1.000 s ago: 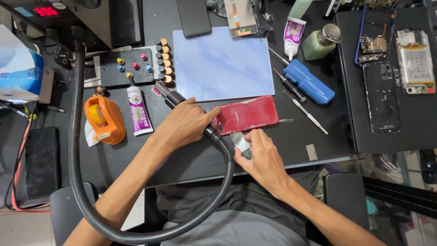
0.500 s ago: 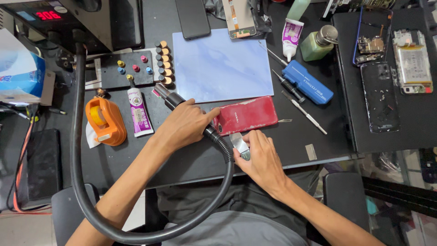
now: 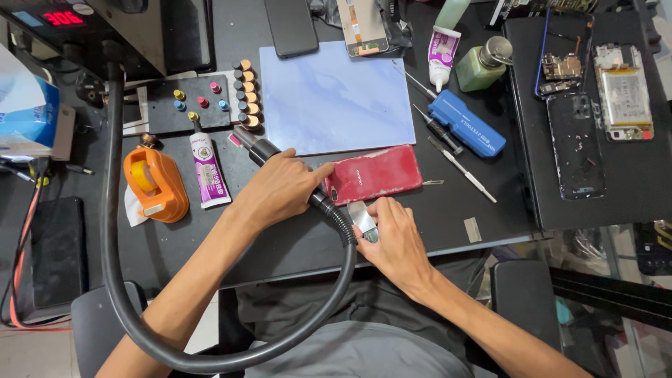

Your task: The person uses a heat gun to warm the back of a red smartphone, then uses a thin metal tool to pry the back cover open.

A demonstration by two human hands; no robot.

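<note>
Hose [image 3: 336, 218] btwn hands; tools [image 3: 448, 143] crowd phone's [image 3: 374, 173] right.

Dark work table [image 3: 448, 231] filling most of the view, surface matte black and scuffed. Black mat [image 3: 630, 182] laid over it toward 3 o'clock. Pale blue pad [image 3: 336, 98] lying flat toward 12 o'clock. Black machine housing [image 3: 140, 28] with a red lit display at 11 o'clock. Dark chair seat [image 3: 525, 294] at 4 o'clock, below the table edge. Pale floor [image 3: 28, 350] showing at 8 o'clock. Even, bright light overhead, soft shadows only.
</note>
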